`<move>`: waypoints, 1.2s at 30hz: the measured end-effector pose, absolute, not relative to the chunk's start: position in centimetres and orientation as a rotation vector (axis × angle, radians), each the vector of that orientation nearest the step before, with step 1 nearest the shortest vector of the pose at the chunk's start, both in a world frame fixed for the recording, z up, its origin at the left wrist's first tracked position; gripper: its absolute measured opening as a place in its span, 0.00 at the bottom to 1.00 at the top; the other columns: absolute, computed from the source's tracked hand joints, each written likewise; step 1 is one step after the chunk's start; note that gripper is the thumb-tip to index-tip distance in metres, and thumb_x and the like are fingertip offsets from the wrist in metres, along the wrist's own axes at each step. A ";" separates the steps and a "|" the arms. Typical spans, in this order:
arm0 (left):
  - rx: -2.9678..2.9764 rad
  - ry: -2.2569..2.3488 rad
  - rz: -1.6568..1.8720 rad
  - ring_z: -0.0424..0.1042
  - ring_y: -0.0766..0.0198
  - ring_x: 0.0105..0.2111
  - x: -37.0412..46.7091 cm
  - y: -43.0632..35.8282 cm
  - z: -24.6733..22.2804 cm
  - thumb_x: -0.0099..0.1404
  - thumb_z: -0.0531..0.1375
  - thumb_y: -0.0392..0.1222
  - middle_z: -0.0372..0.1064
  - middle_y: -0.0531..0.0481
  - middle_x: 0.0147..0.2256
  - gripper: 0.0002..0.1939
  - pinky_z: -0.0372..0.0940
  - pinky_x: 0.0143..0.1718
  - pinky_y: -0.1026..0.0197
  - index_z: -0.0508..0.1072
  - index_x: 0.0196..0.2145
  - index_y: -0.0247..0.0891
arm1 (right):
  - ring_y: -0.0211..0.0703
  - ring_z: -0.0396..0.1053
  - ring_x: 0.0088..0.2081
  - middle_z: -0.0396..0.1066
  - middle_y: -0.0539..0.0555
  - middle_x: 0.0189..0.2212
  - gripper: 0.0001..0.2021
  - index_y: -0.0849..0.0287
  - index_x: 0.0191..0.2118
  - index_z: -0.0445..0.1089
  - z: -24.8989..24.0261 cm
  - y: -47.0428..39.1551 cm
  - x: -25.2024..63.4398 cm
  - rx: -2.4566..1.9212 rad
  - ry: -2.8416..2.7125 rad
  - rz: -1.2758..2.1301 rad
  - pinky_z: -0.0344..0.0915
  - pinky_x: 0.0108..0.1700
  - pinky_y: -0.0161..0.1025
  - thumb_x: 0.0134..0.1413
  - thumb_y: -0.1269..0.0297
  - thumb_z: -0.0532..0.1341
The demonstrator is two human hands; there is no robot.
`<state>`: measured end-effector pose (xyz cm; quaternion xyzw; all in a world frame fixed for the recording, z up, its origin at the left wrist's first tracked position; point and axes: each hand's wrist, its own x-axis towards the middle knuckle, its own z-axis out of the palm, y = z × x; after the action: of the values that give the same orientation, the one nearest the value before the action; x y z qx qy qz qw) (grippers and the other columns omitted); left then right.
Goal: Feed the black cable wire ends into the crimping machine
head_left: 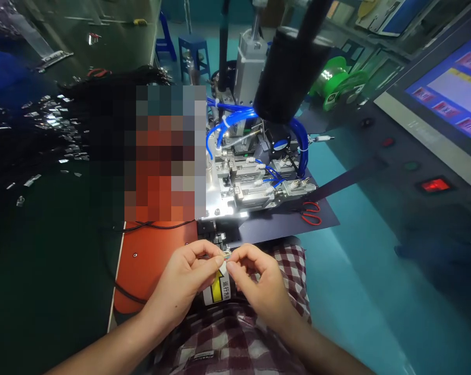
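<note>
My left hand [190, 268] and my right hand [258, 276] meet above my lap, thumbs and forefingers pinched together. Between the fingertips shows a tiny pale piece [227, 255] with a hint of red; it is too small to name, and the fingers cover most of it. Just beneath the hands is a white label with a yellow arrow [217, 289], partly hidden by my left fingers. Right behind the fingertips stands the front of a metal machine [254, 192] with small cylinders and blue air tubes [239, 113].
Red-handled scissors [311, 213] lie on a dark plate at the machine's right. An orange panel [157, 265] with black cables is at left, beside a heap of black strands with shiny ends [59, 120]. A control screen [449, 88] and green spool [336, 83] stand right.
</note>
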<state>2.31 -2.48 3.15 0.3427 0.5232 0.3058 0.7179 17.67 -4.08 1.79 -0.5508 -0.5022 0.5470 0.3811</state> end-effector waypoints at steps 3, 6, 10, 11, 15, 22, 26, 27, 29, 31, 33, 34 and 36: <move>0.779 1.149 0.656 0.46 0.73 0.19 2.2 -2.7 3.1 0.60 0.60 0.45 0.51 0.60 0.17 0.09 0.41 0.19 0.68 0.70 0.32 0.35 | 0.34 0.59 0.22 0.64 0.48 0.23 0.06 0.60 0.26 0.66 1.9 -4.1 17.2 -1.419 -1.237 1.344 0.58 0.23 0.32 0.52 0.67 0.59; 0.757 1.150 0.659 0.49 0.73 0.19 2.1 -2.8 3.1 0.59 0.61 0.45 0.54 0.59 0.18 0.10 0.44 0.20 0.69 0.71 0.34 0.35 | 0.35 0.60 0.23 0.65 0.48 0.23 0.06 0.60 0.26 0.66 1.9 -4.0 17.2 -1.421 -1.235 1.305 0.58 0.24 0.33 0.53 0.68 0.59; 0.740 1.132 0.661 0.52 0.73 0.19 2.2 -2.6 3.3 0.59 0.61 0.43 0.56 0.59 0.17 0.09 0.47 0.20 0.70 0.71 0.36 0.35 | 0.36 0.62 0.26 0.65 0.49 0.25 0.06 0.59 0.27 0.66 1.5 -4.1 17.3 -1.409 -1.340 1.162 0.60 0.28 0.34 0.54 0.70 0.58; 0.741 1.126 0.661 0.53 0.74 0.19 2.2 -2.6 3.4 0.59 0.61 0.43 0.56 0.59 0.17 0.09 0.47 0.20 0.70 0.70 0.36 0.35 | 0.37 0.62 0.27 0.65 0.49 0.25 0.06 0.59 0.27 0.66 1.5 -4.2 17.3 -1.401 -1.372 1.122 0.59 0.29 0.34 0.55 0.71 0.58; 0.757 1.159 0.627 0.57 0.73 0.19 2.2 -2.5 3.6 0.58 0.62 0.44 0.60 0.59 0.17 0.09 0.52 0.21 0.70 0.68 0.33 0.36 | 0.37 0.62 0.27 0.65 0.49 0.26 0.06 0.58 0.28 0.65 1.5 -4.6 17.4 -1.374 -1.443 1.015 0.59 0.29 0.35 0.55 0.72 0.58; 0.826 1.224 0.631 0.57 0.72 0.18 1.9 -2.7 3.2 0.58 0.62 0.45 0.60 0.58 0.16 0.10 0.52 0.20 0.69 0.68 0.31 0.35 | 0.38 0.63 0.26 0.67 0.49 0.25 0.05 0.57 0.29 0.66 1.2 -5.0 17.3 -1.374 -1.553 0.855 0.59 0.30 0.37 0.55 0.72 0.58; 0.861 1.257 0.643 0.56 0.73 0.17 2.0 -2.7 3.3 0.58 0.62 0.45 0.60 0.58 0.16 0.11 0.51 0.19 0.70 0.68 0.30 0.35 | 0.39 0.64 0.26 0.70 0.50 0.25 0.05 0.57 0.30 0.66 1.5 -4.8 17.8 -1.379 -1.805 0.624 0.55 0.31 0.40 0.55 0.71 0.59; 0.863 1.265 0.647 0.56 0.74 0.17 2.1 -2.7 3.4 0.58 0.62 0.45 0.61 0.58 0.17 0.11 0.50 0.18 0.70 0.68 0.30 0.35 | 0.39 0.64 0.26 0.70 0.50 0.25 0.04 0.57 0.30 0.66 1.8 -4.7 17.9 -1.379 -1.870 0.583 0.55 0.32 0.40 0.55 0.71 0.59; 0.861 1.269 0.660 0.55 0.75 0.17 2.2 -2.7 3.6 0.57 0.63 0.44 0.60 0.59 0.17 0.10 0.49 0.18 0.71 0.68 0.29 0.35 | 0.40 0.64 0.27 0.70 0.50 0.25 0.05 0.57 0.30 0.66 2.4 -4.4 18.3 -1.386 -1.969 0.562 0.54 0.32 0.40 0.56 0.70 0.58; 0.859 1.249 0.672 0.54 0.75 0.17 2.3 -2.6 3.9 0.57 0.63 0.43 0.59 0.60 0.16 0.10 0.49 0.18 0.71 0.69 0.29 0.35 | 0.39 0.63 0.27 0.69 0.50 0.25 0.05 0.58 0.29 0.66 2.9 -3.9 18.6 -1.405 -1.980 0.654 0.54 0.32 0.40 0.57 0.69 0.57; 0.853 1.219 0.670 0.54 0.75 0.17 2.3 -2.6 4.0 0.57 0.63 0.44 0.58 0.60 0.16 0.09 0.49 0.18 0.71 0.69 0.29 0.35 | 0.39 0.62 0.26 0.67 0.49 0.25 0.06 0.57 0.29 0.66 3.3 -3.4 18.9 -1.431 -1.886 0.856 0.54 0.30 0.38 0.57 0.69 0.57; 0.854 1.209 0.665 0.54 0.75 0.18 2.3 -2.6 4.0 0.57 0.63 0.44 0.58 0.60 0.17 0.09 0.49 0.19 0.71 0.69 0.29 0.35 | 0.38 0.61 0.26 0.65 0.49 0.24 0.06 0.57 0.28 0.66 3.5 -3.2 19.0 -1.436 -1.815 0.977 0.55 0.29 0.37 0.57 0.69 0.57; 0.869 1.204 0.658 0.54 0.75 0.19 2.2 -2.7 4.0 0.58 0.62 0.43 0.59 0.60 0.18 0.08 0.49 0.19 0.71 0.70 0.30 0.35 | 0.37 0.60 0.24 0.63 0.47 0.23 0.06 0.57 0.27 0.66 3.7 -2.7 19.3 -1.429 -1.684 1.205 0.55 0.27 0.35 0.55 0.69 0.57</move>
<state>2.21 -2.69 4.00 0.3885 0.5381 0.2939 0.6879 19.34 -2.69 3.68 -0.5405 -0.6368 0.4555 0.3079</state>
